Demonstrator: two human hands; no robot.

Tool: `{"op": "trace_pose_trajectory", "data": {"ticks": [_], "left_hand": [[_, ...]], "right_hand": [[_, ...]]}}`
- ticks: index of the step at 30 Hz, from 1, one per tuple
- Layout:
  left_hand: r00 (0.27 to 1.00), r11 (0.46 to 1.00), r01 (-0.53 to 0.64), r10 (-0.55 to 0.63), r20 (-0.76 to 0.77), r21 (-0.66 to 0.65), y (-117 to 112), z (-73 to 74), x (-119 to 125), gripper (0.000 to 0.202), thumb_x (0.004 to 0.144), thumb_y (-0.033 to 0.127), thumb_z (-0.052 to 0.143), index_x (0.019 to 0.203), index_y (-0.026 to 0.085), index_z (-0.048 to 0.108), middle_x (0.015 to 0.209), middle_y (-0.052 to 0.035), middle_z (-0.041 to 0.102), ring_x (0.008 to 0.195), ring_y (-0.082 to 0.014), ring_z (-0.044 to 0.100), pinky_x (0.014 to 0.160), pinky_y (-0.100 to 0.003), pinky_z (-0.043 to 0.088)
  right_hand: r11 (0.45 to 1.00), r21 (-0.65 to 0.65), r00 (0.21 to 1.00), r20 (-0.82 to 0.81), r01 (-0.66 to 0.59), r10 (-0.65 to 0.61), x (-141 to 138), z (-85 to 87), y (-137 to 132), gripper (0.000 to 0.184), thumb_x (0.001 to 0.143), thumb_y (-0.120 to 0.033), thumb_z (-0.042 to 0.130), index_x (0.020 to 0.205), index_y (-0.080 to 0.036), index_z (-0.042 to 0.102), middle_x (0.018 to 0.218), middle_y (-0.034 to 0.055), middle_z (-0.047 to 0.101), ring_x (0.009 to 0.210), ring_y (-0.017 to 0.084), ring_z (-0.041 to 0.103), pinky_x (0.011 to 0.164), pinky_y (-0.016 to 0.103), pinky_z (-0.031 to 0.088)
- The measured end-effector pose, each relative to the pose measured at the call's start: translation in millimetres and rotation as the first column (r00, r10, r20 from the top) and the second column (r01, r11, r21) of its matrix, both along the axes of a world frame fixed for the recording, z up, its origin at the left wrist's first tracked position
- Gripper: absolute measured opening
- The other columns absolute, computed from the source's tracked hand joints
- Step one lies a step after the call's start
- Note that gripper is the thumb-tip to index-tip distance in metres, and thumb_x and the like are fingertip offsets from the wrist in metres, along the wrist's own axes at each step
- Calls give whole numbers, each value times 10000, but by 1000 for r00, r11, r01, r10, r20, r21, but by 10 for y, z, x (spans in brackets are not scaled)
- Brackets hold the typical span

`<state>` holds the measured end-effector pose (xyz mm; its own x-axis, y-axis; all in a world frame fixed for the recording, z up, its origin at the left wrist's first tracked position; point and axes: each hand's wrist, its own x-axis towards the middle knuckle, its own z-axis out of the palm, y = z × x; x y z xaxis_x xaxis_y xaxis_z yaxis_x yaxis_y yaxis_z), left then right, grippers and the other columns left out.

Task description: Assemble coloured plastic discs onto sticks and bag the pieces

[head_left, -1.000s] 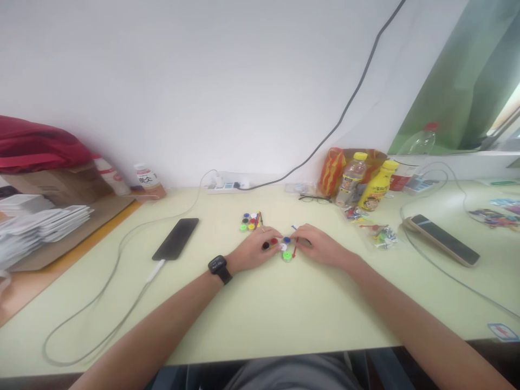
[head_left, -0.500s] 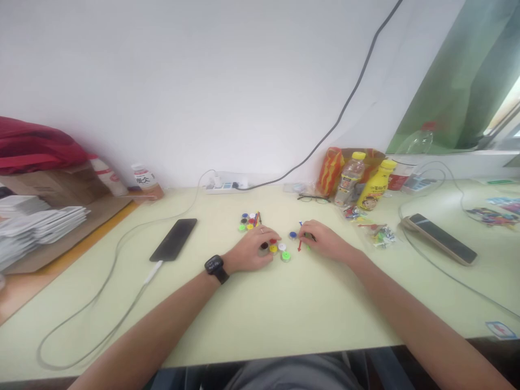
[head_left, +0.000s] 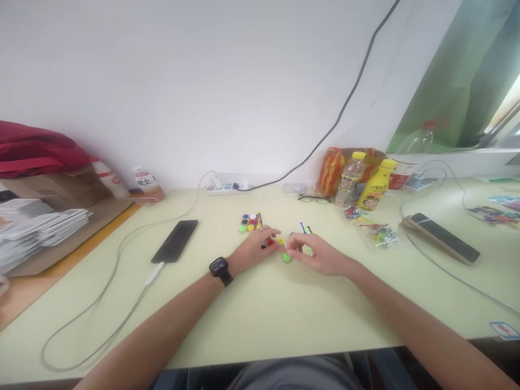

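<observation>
My left hand (head_left: 255, 250), wearing a black watch (head_left: 220, 270) and a ring, is low over the table, thumb and fingertips closed around a small yellow round piece (head_left: 281, 241). A red round piece (head_left: 271, 242) and a black one show beside its fingers. Facing it, my right hand (head_left: 320, 254) is curled, thumb and forefinger pinched; anything between them is too small to make out. Just below the fingertips sits a green round piece (head_left: 286, 258). Blue and dark thin sticks (head_left: 303, 227) lie behind my right hand, partly hidden by it.
More coloured round pieces (head_left: 245, 222) stand with thin sticks beyond my left hand. A black phone (head_left: 175, 241) on a cable lies left; another phone (head_left: 444, 238) lies right. Drink bottles (head_left: 376, 185), glasses (head_left: 314, 199) and a bag of small parts (head_left: 382, 236) are further back.
My right hand has moved left and slightly nearer to me, away from the sticks and toward my left hand. The yellow piece has shifted up and right with my left fingertips.
</observation>
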<state>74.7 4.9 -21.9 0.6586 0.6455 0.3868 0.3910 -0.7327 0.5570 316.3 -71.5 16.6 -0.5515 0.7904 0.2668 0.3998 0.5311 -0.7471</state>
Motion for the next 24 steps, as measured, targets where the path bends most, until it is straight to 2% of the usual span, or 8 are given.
{"op": "trace_pose_trajectory", "data": {"ticks": [2, 4, 6, 9, 13, 18, 21, 24], "left_hand": [[997, 999, -45, 43, 69, 24, 9, 5, -4, 282, 1003, 366, 645, 1251, 234, 663, 1089, -68, 700, 965, -217, 682, 904, -384, 554], [986, 994, -93, 85, 146, 51, 24, 5, -9, 266, 990, 368, 674, 1217, 230, 675, 1074, -64, 710, 962, -213, 688, 944, -403, 554], [972, 992, -119, 109, 210, 39, 41, 2, -10, 266, 962, 383, 718, 1171, 221, 691, 1028, -57, 718, 925, -204, 698, 937, -405, 574], [945, 991, -96, 120, 303, -92, 54, 35, 0, 305, 903, 413, 786, 1115, 204, 716, 1017, -63, 720, 908, -199, 717, 894, -382, 621], [910, 972, -5, 101, 402, -234, -24, 254, 17, 304, 841, 413, 843, 1020, 184, 754, 1167, -100, 692, 991, -213, 719, 942, -384, 638], [964, 942, 183, -117, 238, -281, -335, 550, -25, 215, 880, 368, 812, 1014, 204, 776, 1042, -70, 723, 928, -189, 702, 886, -334, 618], [983, 943, 185, -181, 37, -278, -506, 467, -65, 186, 883, 335, 808, 1025, 219, 774, 989, -46, 747, 892, -180, 685, 822, -304, 582], [991, 946, 128, -132, 8, -299, -567, 266, -76, 296, 884, 308, 802, 1161, 225, 736, 999, -38, 768, 906, -183, 690, 863, -314, 570]], "right_hand": [[987, -95, 992, 3, -126, 126, -111, 35, -125, 138, 1029, -333, 539, 942, -245, 599, 924, 13, 687, 836, 187, 624, 793, 321, 523], [976, -144, 986, 23, -162, 167, -203, -1, -190, 127, 1025, -326, 540, 946, -241, 592, 905, 11, 672, 812, 184, 606, 745, 307, 503], [982, -138, 990, 43, -130, 137, -258, -89, -185, 133, 1026, -307, 520, 931, -233, 575, 878, 14, 652, 778, 181, 577, 695, 300, 469], [994, -98, 998, 49, -42, 47, -250, -232, -87, 129, 1021, -269, 500, 915, -219, 553, 869, 19, 621, 763, 178, 544, 685, 301, 432], [994, -63, 996, 6, 90, -90, -128, -303, 73, 110, 1012, -241, 485, 910, -216, 516, 875, 12, 579, 785, 178, 518, 719, 309, 411], [976, -50, 974, -70, 214, -217, 29, -252, 131, 146, 1048, -303, 429, 934, -228, 481, 865, 0, 545, 769, 178, 486, 716, 312, 387], [955, -94, 952, -93, 282, -290, 77, -249, 80, 176, 1062, -373, 422, 970, -233, 475, 865, -7, 528, 771, 179, 487, 736, 320, 394], [946, -172, 947, -121, 274, -296, 70, -279, 19, 221, 1060, -429, 431, 965, -235, 478, 869, -8, 503, 790, 179, 486, 745, 317, 407]]}}
